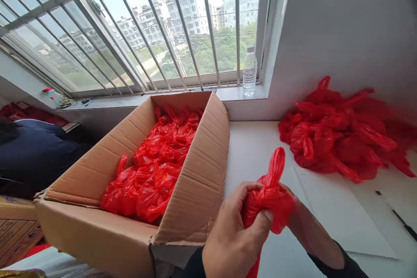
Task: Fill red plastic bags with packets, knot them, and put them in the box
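Observation:
My left hand (239,226) is closed on a red plastic bag (270,202), its thumb across the front. The bag is bunched and twisted, with one handle loop standing up and a red tail hanging below. From the right, my right hand (289,195) reaches behind the same bag; its fingers are hidden there. An open cardboard box (202,182) stands to the left of my hands, holding many knotted red bags (159,160). Farther right, a heap of loose red plastic bags (335,134) lies on the white table (250,139) against the wall.
A clear bottle (249,71) stands on the sill of the barred window. At the far left a person in a dark top (35,152) is partly in view. Another carton (19,230) sits at lower left. A thin black object (404,223) lies at the right.

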`<state>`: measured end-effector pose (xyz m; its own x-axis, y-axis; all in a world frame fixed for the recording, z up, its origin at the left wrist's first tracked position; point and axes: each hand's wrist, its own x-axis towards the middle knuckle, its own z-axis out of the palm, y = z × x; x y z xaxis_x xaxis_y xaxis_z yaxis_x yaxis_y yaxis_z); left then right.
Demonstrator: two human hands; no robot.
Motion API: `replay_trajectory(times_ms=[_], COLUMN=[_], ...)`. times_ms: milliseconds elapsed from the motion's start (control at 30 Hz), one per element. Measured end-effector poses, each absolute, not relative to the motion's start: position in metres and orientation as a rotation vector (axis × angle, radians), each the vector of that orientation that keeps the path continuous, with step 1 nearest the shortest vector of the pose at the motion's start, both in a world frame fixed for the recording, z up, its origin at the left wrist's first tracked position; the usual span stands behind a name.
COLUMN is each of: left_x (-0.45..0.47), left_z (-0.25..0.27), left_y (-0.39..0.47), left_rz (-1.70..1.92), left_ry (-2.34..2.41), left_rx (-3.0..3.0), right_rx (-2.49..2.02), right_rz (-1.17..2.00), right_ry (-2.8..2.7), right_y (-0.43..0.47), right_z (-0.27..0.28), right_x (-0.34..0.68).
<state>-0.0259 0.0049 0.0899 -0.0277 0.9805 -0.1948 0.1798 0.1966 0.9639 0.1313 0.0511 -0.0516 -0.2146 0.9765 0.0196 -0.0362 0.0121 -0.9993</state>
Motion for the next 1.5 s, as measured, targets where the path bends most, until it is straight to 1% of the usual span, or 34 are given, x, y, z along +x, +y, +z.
replay_trajectory(times_ms=[67, 100, 167, 233, 300, 367, 567, 667, 733, 833, 933, 1000, 1067, 1233, 1300, 1433, 1500], left_x=[-0.02, -0.018, -0.015, -0.013, -0.013, -0.015, -0.026, -0.023, -0.02, -0.021, -0.027, -0.027, -0.023, -0.009, -0.011, -0.019, -0.02], left_z=[0.072, 0.063, 0.047, 0.036, 0.028, 0.021, -0.014, -0.031, -0.037, -0.04, -0.042, -0.043, -0.044, -0.042, -0.039, -0.03, -0.024], left_y=[0.011, 0.015, 0.02, 0.024, 0.025, 0.025, 0.018, 0.013, 0.011, 0.005, -0.001, -0.005, -0.007, -0.004, -0.004, -0.013, -0.021], left_rz=[0.958, 0.962, 0.968, 0.953, 0.931, 0.931, 1.038, 1.04, 1.033, 0.982, 0.969, 1.014, 1.066, 1.011, 1.051, 1.309, 1.327], left_ry=[1.391, 1.368, 1.339, 1.319, 1.285, 1.262, 1.381, 1.37, 1.388, 1.516, 1.682, 1.792, 1.879, 1.831, 1.832, 1.972, 1.994], left_rx=[1.263, 1.275, 1.273, 1.284, 1.296, 1.275, 1.071, 1.057, 1.074, 1.268, 1.371, 1.323, 1.367, 1.865, 1.852, 1.713, 1.666], right_rx=[-1.108, -1.143, -1.186, -1.134, -1.047, -1.013, -1.368, -1.341, -1.269, -1.242, -1.426, -1.527, -1.532, -1.423, -1.444, -1.54, -1.531], right_rz=[1.354, 1.289, 1.091, 0.989, 0.967, 0.951, 0.997, 1.055, 1.031, 0.943, 0.937, 0.969, 1.022, 1.208, 1.205, 1.148, 1.12], right_ry=[-1.252, -1.247, -1.393, -1.624, -1.778, -1.812, -1.586, -1.671, -1.804, -1.897, -1.714, -1.571, -1.519, -1.674, -1.618, -1.329, -1.314], right_y=[0.054, 0.055, 0.056, 0.056, 0.056, 0.056, 0.052, 0.05, 0.049, 0.051, 0.054, 0.054, 0.053, 0.048, 0.047, 0.043, 0.04], right_z=[-0.049, -0.048, -0.047, -0.045, -0.045, -0.045, -0.054, -0.056, -0.056, -0.057, -0.06, -0.062, -0.061, -0.053, -0.053, -0.058, -0.057], right_x=[0.143, 0.15, 0.161, 0.166, 0.166, 0.168, 0.189, 0.19, 0.186, 0.183, 0.194, 0.203, 0.208, 0.201, 0.203, 0.218, 0.222])
